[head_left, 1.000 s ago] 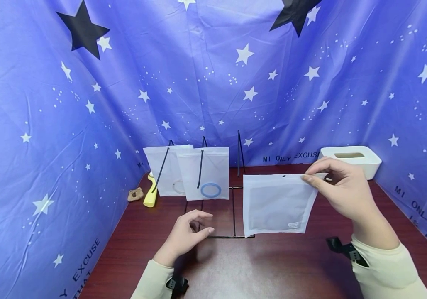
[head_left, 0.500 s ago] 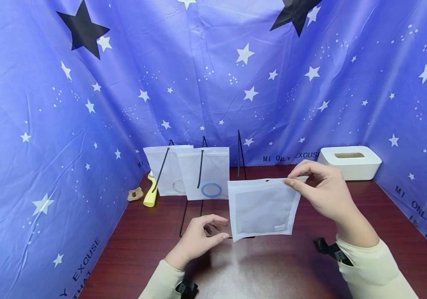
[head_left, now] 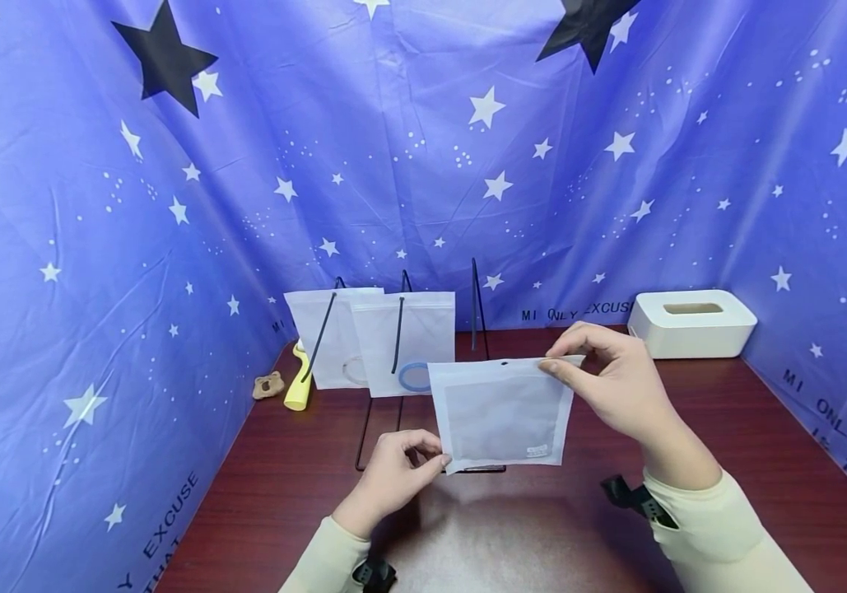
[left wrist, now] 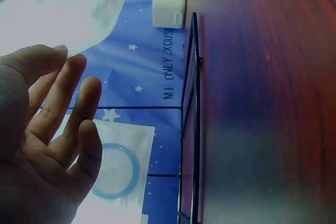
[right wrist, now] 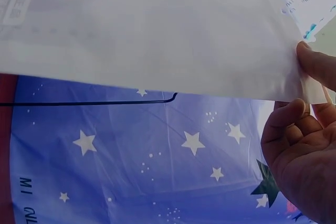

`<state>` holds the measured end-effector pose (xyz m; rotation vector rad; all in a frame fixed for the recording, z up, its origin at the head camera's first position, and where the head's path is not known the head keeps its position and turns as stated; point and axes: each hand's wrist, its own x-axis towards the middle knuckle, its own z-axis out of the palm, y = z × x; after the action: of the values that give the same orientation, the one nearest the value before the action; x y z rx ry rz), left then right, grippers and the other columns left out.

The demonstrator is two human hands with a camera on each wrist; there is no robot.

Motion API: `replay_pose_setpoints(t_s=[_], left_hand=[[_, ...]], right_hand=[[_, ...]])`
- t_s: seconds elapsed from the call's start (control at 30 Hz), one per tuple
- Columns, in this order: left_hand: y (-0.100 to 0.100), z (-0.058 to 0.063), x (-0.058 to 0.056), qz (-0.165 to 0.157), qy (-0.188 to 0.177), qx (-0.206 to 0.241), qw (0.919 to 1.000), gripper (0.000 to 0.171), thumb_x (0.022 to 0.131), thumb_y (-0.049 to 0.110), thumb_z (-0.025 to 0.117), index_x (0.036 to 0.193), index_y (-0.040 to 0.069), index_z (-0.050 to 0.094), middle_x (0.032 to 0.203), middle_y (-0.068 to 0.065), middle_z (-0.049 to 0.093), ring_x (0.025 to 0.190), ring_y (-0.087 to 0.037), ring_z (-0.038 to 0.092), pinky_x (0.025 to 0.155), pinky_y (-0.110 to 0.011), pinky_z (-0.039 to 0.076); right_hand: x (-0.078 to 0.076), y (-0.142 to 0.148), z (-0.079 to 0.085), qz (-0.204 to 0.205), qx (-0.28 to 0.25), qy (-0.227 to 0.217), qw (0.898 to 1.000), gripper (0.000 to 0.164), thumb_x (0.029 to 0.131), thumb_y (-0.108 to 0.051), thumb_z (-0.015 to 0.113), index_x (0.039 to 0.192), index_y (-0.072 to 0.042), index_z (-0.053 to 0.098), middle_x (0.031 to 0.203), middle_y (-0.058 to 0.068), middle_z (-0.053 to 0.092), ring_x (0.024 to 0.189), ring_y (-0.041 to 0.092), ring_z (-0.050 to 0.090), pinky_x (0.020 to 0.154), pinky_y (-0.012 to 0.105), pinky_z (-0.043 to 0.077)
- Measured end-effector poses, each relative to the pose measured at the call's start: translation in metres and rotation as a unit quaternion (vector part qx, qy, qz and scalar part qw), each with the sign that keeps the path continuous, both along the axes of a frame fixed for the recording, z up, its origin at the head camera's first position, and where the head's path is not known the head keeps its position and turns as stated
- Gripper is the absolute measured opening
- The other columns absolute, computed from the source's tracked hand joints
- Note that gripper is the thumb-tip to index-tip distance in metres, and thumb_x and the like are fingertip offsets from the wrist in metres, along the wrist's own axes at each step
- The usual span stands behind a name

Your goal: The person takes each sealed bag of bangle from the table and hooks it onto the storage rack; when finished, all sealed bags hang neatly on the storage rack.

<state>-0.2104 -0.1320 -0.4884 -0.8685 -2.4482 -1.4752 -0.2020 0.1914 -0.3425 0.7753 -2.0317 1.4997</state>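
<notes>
A frosted white zip bag with a small label and a hang hole hangs upright over the table. My right hand pinches its upper right corner between thumb and fingers, as the right wrist view also shows. At the lower left corner of the bag, my left hand has thumb and forefinger tips on the edge, pinching it; the other fingers are loosely bent. Behind, a black wire rack carries two similar bags on its hooks: one with a blue ring, the other bag with a pale ring.
A yellow funnel-shaped object and a small brown bear-shaped piece lie left of the rack. At the back right stands a white tissue box. A blue starry curtain surrounds the dark red table.
My right hand has carried the zip bag leftward and slightly down, before the rack. My left hand has moved right to meet its lower left corner.
</notes>
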Motion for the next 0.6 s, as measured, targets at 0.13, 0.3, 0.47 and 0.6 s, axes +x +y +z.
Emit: replay_pose_setpoints(t_s=[0.13, 0.3, 0.47, 0.6], left_hand=[[-0.003, -0.003, -0.002, 0.014, 0.016, 0.003, 0.9998, 0.014, 0.091, 0.012, 0.083, 0.092, 0.025, 0.078, 0.077, 0.018, 0.071, 0.069, -0.006, 0.066, 0.062, -0.028, 0.055], [-0.007, -0.006, -0.003, 0.033, 0.031, 0.008, 0.9989, 0.013, 0.091, 0.013, 0.083, 0.09, 0.024, 0.077, 0.077, 0.018, 0.07, 0.068, -0.006, 0.065, 0.062, -0.028, 0.055], [-0.01, -0.006, -0.004, 0.048, 0.037, 0.007, 0.9981, 0.014, 0.091, 0.014, 0.083, 0.089, 0.026, 0.076, 0.075, 0.02, 0.068, 0.063, -0.005, 0.063, 0.059, -0.028, 0.055], [-0.012, -0.008, -0.006, 0.055, 0.038, 0.009, 0.9978, 0.014, 0.092, 0.014, 0.082, 0.09, 0.026, 0.076, 0.072, 0.02, 0.067, 0.061, -0.006, 0.061, 0.058, -0.029, 0.054]], right_hand=[[0.001, -0.003, 0.002, 0.0, 0.016, 0.008, 1.0, 0.026, 0.084, 0.016, 0.077, 0.092, -0.008, 0.076, 0.085, 0.003, 0.071, 0.058, 0.01, 0.05, 0.047, 0.026, 0.038], [0.01, -0.012, 0.014, 0.004, 0.031, 0.024, 0.999, 0.025, 0.085, 0.017, 0.075, 0.092, -0.007, 0.075, 0.085, 0.004, 0.07, 0.059, 0.011, 0.051, 0.048, 0.026, 0.04], [0.015, -0.019, 0.024, -0.002, 0.037, 0.029, 0.999, 0.023, 0.086, 0.014, 0.077, 0.091, -0.008, 0.076, 0.086, 0.002, 0.071, 0.063, 0.011, 0.053, 0.051, 0.024, 0.041], [0.012, -0.022, 0.025, -0.003, 0.039, 0.029, 0.999, 0.019, 0.086, 0.013, 0.077, 0.09, -0.005, 0.076, 0.085, 0.002, 0.071, 0.062, 0.01, 0.052, 0.051, 0.024, 0.041]])
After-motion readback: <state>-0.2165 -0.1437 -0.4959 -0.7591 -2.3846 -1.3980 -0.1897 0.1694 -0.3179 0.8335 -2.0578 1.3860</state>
